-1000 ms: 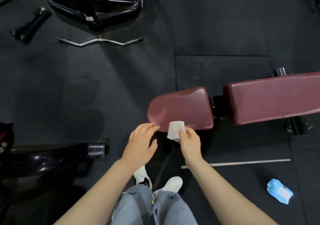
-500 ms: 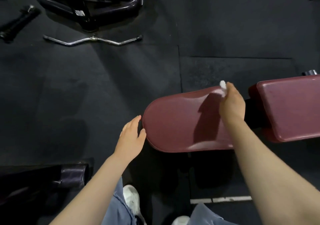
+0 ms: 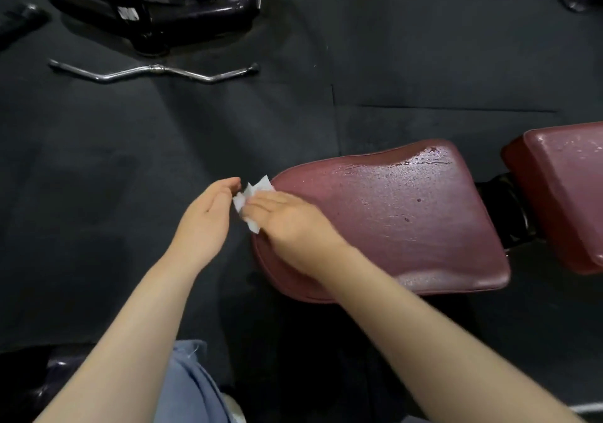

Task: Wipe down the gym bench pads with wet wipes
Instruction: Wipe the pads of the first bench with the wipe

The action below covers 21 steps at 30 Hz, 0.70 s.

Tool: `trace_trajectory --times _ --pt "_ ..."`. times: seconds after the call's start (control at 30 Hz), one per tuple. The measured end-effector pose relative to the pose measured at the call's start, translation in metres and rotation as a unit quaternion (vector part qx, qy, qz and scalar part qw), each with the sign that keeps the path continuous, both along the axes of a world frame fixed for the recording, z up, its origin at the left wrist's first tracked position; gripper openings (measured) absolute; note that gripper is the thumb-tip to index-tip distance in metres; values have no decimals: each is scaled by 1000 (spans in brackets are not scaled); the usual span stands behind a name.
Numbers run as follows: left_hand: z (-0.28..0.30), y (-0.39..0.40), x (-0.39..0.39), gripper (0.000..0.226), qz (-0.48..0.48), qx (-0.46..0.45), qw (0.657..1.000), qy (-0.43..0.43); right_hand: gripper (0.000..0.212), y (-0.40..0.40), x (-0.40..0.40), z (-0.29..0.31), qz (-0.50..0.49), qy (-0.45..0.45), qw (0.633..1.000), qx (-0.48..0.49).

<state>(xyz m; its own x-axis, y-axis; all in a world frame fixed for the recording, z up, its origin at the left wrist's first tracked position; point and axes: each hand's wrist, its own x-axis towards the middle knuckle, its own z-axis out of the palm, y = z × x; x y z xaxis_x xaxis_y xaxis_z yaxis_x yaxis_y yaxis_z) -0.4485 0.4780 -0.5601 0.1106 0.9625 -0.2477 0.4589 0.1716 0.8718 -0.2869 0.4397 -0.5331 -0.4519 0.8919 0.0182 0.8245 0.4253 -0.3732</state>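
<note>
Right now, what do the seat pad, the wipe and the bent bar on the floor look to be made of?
Seat pad: maroon vinyl or leatherette, apparently; grained, glossy with wet droplets. Wet wipe: thin white non-woven sheet, crumpled. Curl bar: chromed metal, with bright mirror-like highlights.

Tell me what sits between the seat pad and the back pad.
In the head view, a black metal joint fills the gap between the seat pad and the back pad; nothing else shows there.

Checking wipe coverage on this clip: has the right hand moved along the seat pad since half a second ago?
Yes. The right hand, pressing the wet wipe, has gone from the seat pad's end nearest the back pad to its rounded opposite end.
</note>
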Motion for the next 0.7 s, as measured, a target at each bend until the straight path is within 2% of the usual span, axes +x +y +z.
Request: trace_trajectory --times 0.03,0.1,0.17,0.23,0.33,0.37,0.43,0.53,0.6,0.63,0.7 --pt "0 1 0 43 -4 1 1000 -3 43 4 22 4 -27 2 1000 1" --pt "-1 0 2 42 -25 -6 1000 1 39 7 85 8 -159 -42 986 17" --pt "-2 -4 4 40 -55 -12 998 16 51 -6 165 12 -318 -107 941 31" --pt "-3 -7 4 39 -68 -13 997 18 54 -30 218 20 -429 -133 893 23" --pt "-2 -9 5 40 -63 -22 998 -1 38 -31 201 14 -490 -118 863 31" --pt "-1 -9 7 40 -58 -25 998 -12 37 -26 178 8 -484 -98 869 46" --pt "0 -8 12 41 -46 -24 998 -30 43 -21 116 -3 -418 -47 906 46" --pt "0 -4 21 41 -20 -33 998 -57 43 -30 22 -10 -195 -2 978 71" --pt "1 0 24 42 2 -50 996 -71 57 -38 7 -10 -73 -15 996 44" --pt "1 2 26 43 12 -57 996 -72 59 -37 21 -10 -56 -41 997 41" --pt "2 2 29 45 22 -59 996 -69 50 -33 74 -12 -132 -62 988 52"
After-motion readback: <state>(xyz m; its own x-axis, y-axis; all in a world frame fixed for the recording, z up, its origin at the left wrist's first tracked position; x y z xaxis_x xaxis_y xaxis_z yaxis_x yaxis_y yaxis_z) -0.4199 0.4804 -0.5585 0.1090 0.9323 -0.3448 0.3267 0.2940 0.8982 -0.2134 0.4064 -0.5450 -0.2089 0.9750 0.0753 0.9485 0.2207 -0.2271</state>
